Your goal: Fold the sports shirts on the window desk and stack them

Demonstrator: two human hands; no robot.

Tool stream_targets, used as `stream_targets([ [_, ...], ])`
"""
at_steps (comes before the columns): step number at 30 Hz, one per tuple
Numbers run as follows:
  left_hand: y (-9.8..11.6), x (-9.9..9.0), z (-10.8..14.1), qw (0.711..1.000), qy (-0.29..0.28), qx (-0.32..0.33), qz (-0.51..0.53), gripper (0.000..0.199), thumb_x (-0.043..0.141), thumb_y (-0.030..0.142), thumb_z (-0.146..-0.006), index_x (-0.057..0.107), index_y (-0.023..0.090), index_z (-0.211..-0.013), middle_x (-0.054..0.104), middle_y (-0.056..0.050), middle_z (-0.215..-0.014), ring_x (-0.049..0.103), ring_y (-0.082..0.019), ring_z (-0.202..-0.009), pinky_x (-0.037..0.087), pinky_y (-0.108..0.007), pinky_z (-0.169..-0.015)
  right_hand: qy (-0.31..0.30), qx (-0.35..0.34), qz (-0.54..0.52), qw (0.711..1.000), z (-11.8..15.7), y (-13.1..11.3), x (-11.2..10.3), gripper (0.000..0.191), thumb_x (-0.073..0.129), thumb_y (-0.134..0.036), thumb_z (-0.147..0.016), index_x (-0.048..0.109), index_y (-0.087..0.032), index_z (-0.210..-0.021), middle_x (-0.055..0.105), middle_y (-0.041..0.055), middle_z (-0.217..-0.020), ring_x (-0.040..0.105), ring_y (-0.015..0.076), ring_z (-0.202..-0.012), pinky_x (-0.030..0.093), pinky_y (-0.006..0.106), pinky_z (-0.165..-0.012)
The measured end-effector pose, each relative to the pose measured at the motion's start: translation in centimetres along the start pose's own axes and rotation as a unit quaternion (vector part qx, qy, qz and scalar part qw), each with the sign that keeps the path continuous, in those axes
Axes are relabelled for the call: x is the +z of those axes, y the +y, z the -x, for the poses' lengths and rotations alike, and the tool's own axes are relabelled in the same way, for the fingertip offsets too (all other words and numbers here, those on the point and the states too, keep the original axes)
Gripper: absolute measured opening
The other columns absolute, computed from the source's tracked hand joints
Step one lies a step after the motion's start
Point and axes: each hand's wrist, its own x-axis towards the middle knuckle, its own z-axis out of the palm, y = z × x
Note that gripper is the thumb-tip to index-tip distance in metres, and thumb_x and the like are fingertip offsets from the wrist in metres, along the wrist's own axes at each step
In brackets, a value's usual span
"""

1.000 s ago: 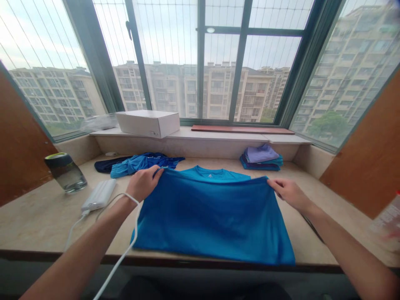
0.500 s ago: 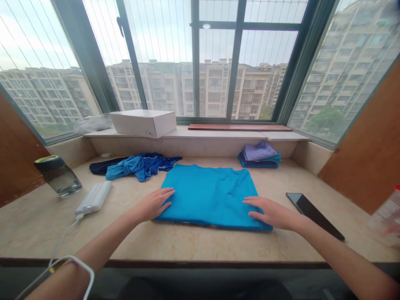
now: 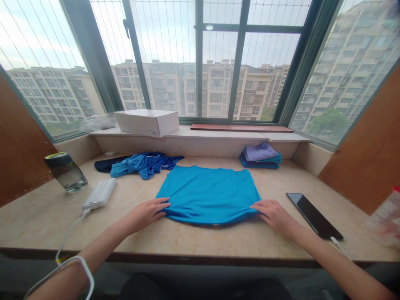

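A bright blue folded garment [image 3: 209, 193], perhaps a shirt, lies spread on the stone counter in front of me. My left hand [image 3: 153, 210] grips its near left corner, thumb below and fingers on top. At the near right corner, my right hand [image 3: 270, 212] pinches the cloth the same way. Between the hands the near edge sags in a curve with soft wrinkles. A white cable [image 3: 83, 266] loops over my left forearm.
Left on the counter [image 3: 193, 250] are crumpled blue clothes [image 3: 143, 164], a water bottle [image 3: 66, 173] and a white power bank [image 3: 100, 193]. Right are folded clothes [image 3: 261, 156], a phone [image 3: 314, 214] and a clear plastic container [image 3: 386, 218]. A white box [image 3: 146, 123] sits on the sill.
My hands were lying flat on the garment's sides; now they hold its near corners. Its near edge has gone from straight to curved, and the corners are drawn inward.
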Motion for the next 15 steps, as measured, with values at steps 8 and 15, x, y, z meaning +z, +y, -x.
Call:
stream_targets([
  [8,2.7,-0.5,-0.7,0.979,0.201,-0.043,-0.011,0.031,0.036,0.030,-0.100,0.066,0.021,-0.102,0.070,-0.009,-0.093,0.068,-0.026,-0.086,0.055,-0.038,-0.080,0.200,0.088,-0.093,0.971,-0.5,-1.5,-0.4,0.030,0.041,-0.041,-0.100,0.061,-0.021,-0.112,0.071,0.0110,-0.099,0.068,0.0275,-0.089,0.056,0.041,-0.080],
  [15,7.1,-8.2,0.7,0.913,0.391,-0.080,0.083,0.029,0.040,0.040,-0.098,0.061,0.021,-0.096,0.067,-0.005,-0.090,0.064,-0.023,-0.085,0.053,-0.034,-0.080,0.329,0.177,-0.200,0.906,-0.2,-4.5,-7.6,0.042,0.056,-0.060,-0.092,0.065,-0.023,-0.112,0.071,0.0056,-0.087,0.064,0.0214,-0.069,0.052,0.028,-0.055],
])
